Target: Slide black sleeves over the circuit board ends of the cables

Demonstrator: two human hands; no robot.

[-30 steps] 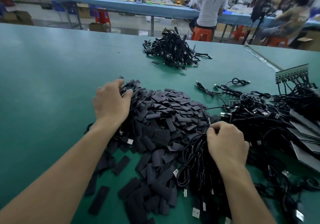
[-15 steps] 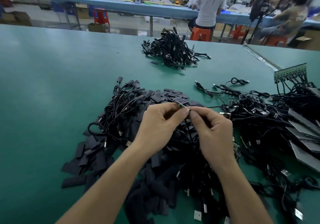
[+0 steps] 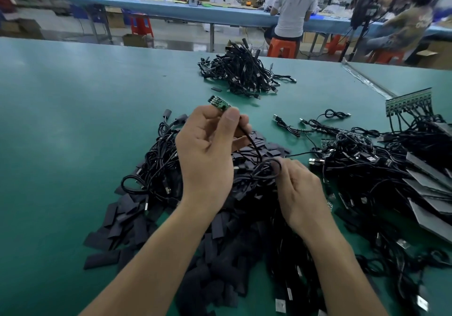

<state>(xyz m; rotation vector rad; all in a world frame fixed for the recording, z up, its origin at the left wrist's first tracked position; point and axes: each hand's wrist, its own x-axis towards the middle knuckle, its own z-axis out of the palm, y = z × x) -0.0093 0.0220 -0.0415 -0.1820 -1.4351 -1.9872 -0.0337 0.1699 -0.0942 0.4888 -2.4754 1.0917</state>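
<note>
Past the green table's (image 3: pixel 73 120) far edge, someone in a grey shirt (image 3: pixel 293 5) is sitting on an orange stool (image 3: pixel 281 48) at a long blue table (image 3: pixel 171 10). A red stool (image 3: pixel 141 26) and a cardboard box (image 3: pixel 133 40) are sitting on the floor nearby.

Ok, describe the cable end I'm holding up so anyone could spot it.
On the green table, above the heap of black sleeves, the left hand pinches one cable end. It's the small green circuit board, bare and raised, unlike those lying tangled.

Bright, even light; slightly soft picture.
I see a pale sheen on the green table (image 3: pixel 73 120) at left, faint shadow under the far heap of cables (image 3: pixel 242 73), washed-out white at the back, a smeared seated person (image 3: pixel 401 24) at far right, and bowed edges.
</note>
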